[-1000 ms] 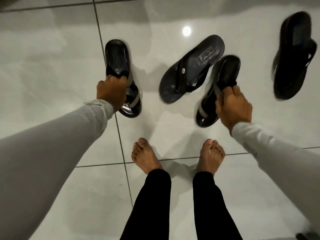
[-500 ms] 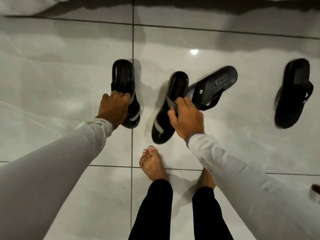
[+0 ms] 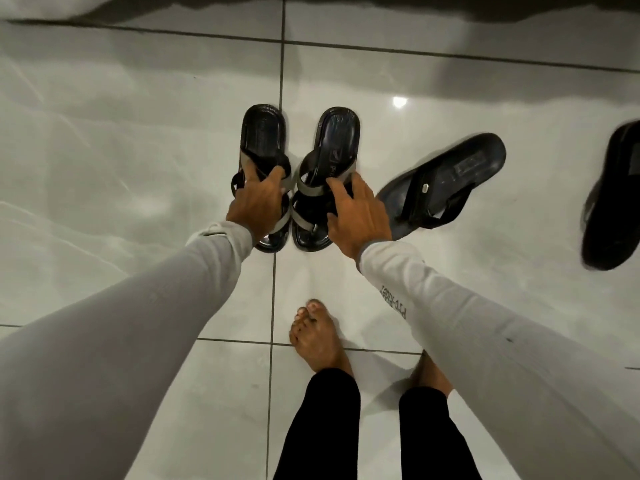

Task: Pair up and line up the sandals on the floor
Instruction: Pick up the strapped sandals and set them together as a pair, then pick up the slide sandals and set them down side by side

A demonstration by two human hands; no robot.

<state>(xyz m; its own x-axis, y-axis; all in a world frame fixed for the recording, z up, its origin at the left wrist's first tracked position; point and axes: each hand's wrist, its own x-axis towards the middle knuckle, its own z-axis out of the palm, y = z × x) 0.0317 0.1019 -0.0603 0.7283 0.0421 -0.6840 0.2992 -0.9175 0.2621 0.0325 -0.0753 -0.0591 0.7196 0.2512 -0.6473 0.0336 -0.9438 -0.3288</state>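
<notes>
Your left hand (image 3: 258,206) grips the straps of one glossy black, grey-strapped sandal (image 3: 264,140); your right hand (image 3: 358,220) clamps its twin (image 3: 337,140), side by side on the glossy white tiled floor (image 3: 138,168). A black flip-flop (image 3: 460,168) lies right. Sleeve print (image 3: 393,301) reads roughly "Pro-Rider".

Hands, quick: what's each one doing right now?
Left hand: closed on the straps of the left glossy black grey-strapped sandal.
Right hand: gripping the matching right sandal beside it.

left: bare floor (image 3: 104,174) | right: flip-flop (image 3: 446,181) beside pair
</notes>
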